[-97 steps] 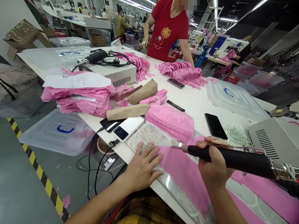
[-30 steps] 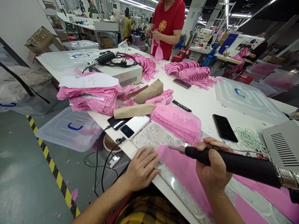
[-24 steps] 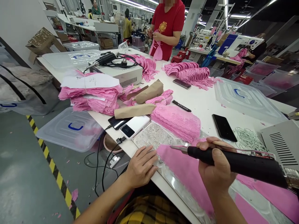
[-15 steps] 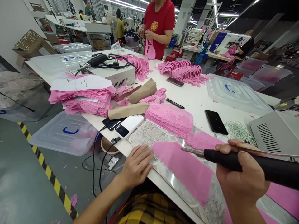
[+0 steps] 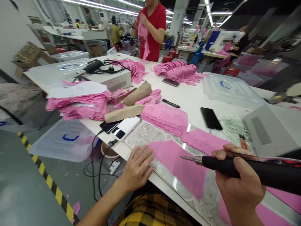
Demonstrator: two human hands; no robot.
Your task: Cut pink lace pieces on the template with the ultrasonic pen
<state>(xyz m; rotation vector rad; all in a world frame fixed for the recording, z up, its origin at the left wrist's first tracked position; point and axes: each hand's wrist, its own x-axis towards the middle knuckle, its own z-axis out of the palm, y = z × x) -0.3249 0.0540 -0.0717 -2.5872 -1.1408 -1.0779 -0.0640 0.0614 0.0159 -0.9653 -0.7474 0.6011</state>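
Note:
My left hand [image 5: 138, 168] lies flat with fingers extended, its fingertips at the left end of a smooth pink fabric panel [image 5: 178, 166]. In my right hand [image 5: 240, 179] is a black-handled tool [image 5: 225, 166] with a pointed metal tip, gripped like a thick pen. The tip is over the panel; whether it touches cannot be told. A thin flat strip, its kind unclear, runs along the top of the handle by my fingers. Under the panel is a grey mottled board [image 5: 147, 135] with a shiny surface. A pink lace-edged piece [image 5: 204, 141] lies just beyond.
Beyond the board sit a stack of pink lace pieces [image 5: 164, 117], a marker [image 5: 171, 103] and a black phone [image 5: 211, 118]. A grey vented box [image 5: 268, 130] stands right, a white power bank [image 5: 125, 127] left. Across the table stands a person in red [image 5: 152, 31] handling pink cloth.
The tool tip has shifted from the panel's far edge to over its surface. My left hand stays put. The person in red has raised the pink cloth. The view has turned slightly.

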